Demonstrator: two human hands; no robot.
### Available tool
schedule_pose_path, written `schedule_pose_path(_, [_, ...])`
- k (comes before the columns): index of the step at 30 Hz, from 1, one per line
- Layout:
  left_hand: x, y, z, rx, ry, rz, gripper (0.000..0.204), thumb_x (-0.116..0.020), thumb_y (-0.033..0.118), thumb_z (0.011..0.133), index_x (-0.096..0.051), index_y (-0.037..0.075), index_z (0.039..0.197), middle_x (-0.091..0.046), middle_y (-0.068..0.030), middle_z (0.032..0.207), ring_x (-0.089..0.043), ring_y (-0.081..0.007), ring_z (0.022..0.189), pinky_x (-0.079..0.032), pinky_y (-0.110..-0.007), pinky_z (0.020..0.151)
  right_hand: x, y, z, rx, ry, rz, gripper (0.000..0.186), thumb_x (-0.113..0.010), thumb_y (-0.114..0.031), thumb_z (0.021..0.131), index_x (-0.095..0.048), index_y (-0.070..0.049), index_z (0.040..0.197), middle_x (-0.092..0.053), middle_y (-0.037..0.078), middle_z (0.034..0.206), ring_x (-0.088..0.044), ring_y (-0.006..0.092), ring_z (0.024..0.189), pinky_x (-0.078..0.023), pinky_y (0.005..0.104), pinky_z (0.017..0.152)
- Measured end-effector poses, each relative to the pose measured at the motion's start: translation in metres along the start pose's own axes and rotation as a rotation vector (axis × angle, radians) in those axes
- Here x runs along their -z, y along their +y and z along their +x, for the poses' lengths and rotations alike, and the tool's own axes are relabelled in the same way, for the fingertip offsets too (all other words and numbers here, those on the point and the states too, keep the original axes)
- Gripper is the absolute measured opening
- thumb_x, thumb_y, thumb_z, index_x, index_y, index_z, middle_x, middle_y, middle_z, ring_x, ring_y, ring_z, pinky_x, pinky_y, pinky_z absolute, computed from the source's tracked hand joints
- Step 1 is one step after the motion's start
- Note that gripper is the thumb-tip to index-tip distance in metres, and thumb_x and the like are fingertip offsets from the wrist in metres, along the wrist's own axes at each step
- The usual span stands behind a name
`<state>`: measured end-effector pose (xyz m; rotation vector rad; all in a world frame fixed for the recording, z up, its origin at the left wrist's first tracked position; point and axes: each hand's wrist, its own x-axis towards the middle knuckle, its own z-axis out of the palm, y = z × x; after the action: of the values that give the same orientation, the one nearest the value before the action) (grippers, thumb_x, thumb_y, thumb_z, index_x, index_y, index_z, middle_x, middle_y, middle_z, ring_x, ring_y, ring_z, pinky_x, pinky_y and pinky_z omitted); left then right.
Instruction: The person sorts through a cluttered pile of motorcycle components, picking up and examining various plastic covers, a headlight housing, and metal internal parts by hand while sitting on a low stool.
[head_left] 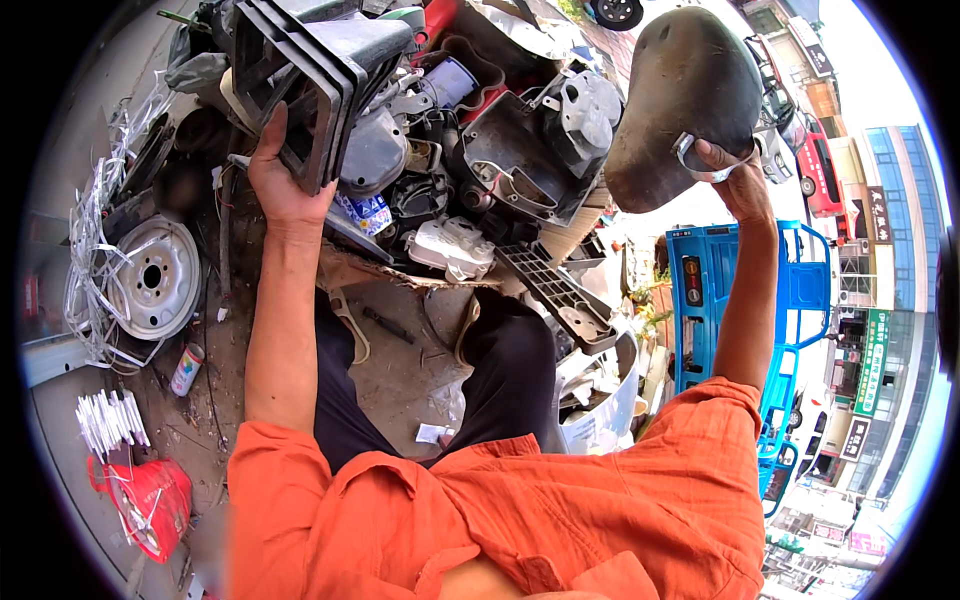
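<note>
My left hand [285, 180] is closed on the lower edge of a black plastic housing [335, 110] with several stacked rectangular rims and open windows. It is raised over the near left side of a pile of scrap parts [430, 190]. Out to the right, my right hand [745, 185] grips a large dark, smooth, rounded shell [680, 100] by its lower right side. A pale metal band [690, 160] shows at my fingers there. The shell is lifted off the pile, and the undersides of both held pieces are hidden.
A white plastic part [450, 248] and a black ribbed strip [550, 285] lie at the pile's near edge. On the left are a silver wheel rim [155, 278], tangled white straps [95, 240], a spray can [187, 368] and a red bag [150, 505]. A blue cargo vehicle [705, 300] stands right.
</note>
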<state>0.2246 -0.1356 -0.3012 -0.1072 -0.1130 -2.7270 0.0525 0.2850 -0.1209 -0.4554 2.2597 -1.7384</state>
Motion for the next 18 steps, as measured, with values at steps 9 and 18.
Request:
schedule_pose_path(9, [0.007, 0.015, 0.003, 0.131, -0.137, -0.093, 0.032, -0.049, 0.012, 0.089, -0.055, -0.006, 0.115, -0.053, -0.0213, 0.124, -0.048, -0.0354, 0.119, -0.027, -0.054, 0.107, 0.026, 0.013, -0.046, -0.108, 0.068, -0.250, 0.026, -0.075, -0.011, 0.076, -0.064, 0.000, 0.096, -0.066, 0.004, 0.083, -0.063, 0.0116, 0.071, -0.052, 0.0258, 0.065])
schedule_pose_path(18, [0.002, 0.004, 0.003, 0.177, -0.259, -0.078, 0.034, -0.047, 0.014, 0.091, -0.051, -0.005, 0.119, -0.054, -0.0200, 0.124, -0.050, -0.0361, 0.117, -0.032, -0.053, 0.105, 0.039, 0.035, -0.059, -0.203, 0.021, -0.343, 0.020, -0.068, -0.008, 0.078, -0.065, 0.003, 0.095, -0.069, 0.012, 0.080, -0.067, 0.0162, 0.077, -0.054, 0.0310, 0.076])
